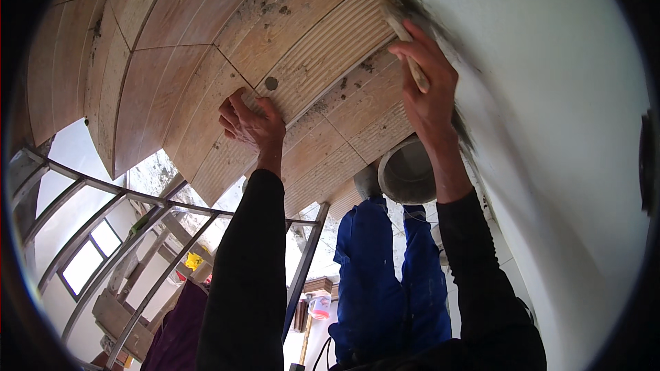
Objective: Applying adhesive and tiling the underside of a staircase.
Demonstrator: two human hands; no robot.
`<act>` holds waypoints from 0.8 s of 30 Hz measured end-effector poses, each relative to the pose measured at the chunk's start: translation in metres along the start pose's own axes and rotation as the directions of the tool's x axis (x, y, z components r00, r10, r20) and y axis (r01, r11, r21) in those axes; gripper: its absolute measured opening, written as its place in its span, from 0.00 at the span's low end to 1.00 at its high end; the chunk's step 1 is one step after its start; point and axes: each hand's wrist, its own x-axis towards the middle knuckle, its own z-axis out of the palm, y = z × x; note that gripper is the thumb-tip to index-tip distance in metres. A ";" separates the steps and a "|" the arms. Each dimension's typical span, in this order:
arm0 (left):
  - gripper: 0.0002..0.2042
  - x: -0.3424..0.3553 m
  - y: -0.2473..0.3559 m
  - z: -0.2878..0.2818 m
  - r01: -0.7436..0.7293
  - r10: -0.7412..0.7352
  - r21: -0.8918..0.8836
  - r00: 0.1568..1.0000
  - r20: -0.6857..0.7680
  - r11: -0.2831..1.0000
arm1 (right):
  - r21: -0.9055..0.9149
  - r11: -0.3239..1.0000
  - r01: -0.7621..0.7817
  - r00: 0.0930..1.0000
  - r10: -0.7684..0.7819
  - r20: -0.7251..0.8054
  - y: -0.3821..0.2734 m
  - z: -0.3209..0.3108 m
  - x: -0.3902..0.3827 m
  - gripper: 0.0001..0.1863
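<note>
My right hand [430, 96] grips a pale, worn, stick-like tool [416, 69] near the dirty seam where the tiled step meets the wall; the tool's far end is hard to make out. My left hand [251, 118] rests with bent, spread fingers on the ribbed edge of a wood-look tiled step [316, 38], just below a small dark spot, and holds nothing I can see. The tiles around it are speckled with grey grime. Below my right hand a dark grey bucket [405, 173] sits on the stairs, partly hidden by my forearm.
A white wall [564, 82] curves along the right. A metal railing [137, 196] bounds the stairs at lower left, with wooden boards [120, 316] and a window [89, 257] beyond. My blue-trousered legs [364, 268] stand at the bottom centre. More tiled steps [165, 96] fan out leftward.
</note>
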 end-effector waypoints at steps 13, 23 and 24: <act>0.22 0.000 0.001 0.003 0.003 -0.003 -0.016 1.000 -0.008 1.000 | -0.080 0.995 0.056 0.998 -0.054 0.025 0.011 -0.002 0.001 0.16; 0.22 -0.004 0.013 0.007 0.037 -0.036 -0.024 0.999 0.010 0.999 | -0.051 0.998 0.030 0.998 -0.028 0.052 0.014 -0.019 -0.007 0.20; 0.22 -0.003 0.007 0.006 0.025 -0.025 -0.029 1.000 -0.002 0.999 | -0.066 0.998 0.010 0.999 -0.007 0.044 0.010 -0.025 -0.022 0.18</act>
